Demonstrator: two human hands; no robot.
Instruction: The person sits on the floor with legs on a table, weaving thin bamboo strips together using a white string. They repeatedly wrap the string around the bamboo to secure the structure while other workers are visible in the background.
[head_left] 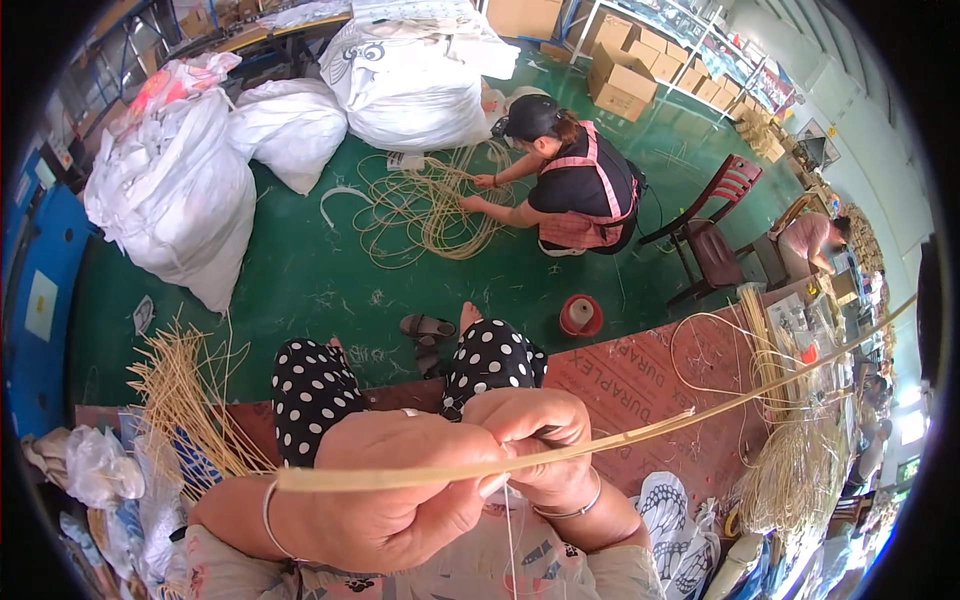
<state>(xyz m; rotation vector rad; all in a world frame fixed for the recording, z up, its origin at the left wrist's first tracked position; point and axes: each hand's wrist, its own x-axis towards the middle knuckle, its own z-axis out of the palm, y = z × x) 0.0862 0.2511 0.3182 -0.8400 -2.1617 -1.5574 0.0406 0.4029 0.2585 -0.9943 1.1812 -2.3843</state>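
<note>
Close in front of me, my left hand is closed, its thumb and fingers pinched on a long pale cane strip. Beside it, touching, my right hand has its fingers curled on the same strip near the middle. One end of the strip lies across my left hand; the other rises far to the right. A short second piece of cane ends just past my right hand. From between my fingertips a thin white thread hangs down toward my lap. The exact spot where thread and cane meet is hidden by my fingers.
A bundle of cane strips stands at my left. More cane is heaped at right. Ahead, a person crouches over loose cane coils. White sacks, a dark red chair and a red bucket stand around.
</note>
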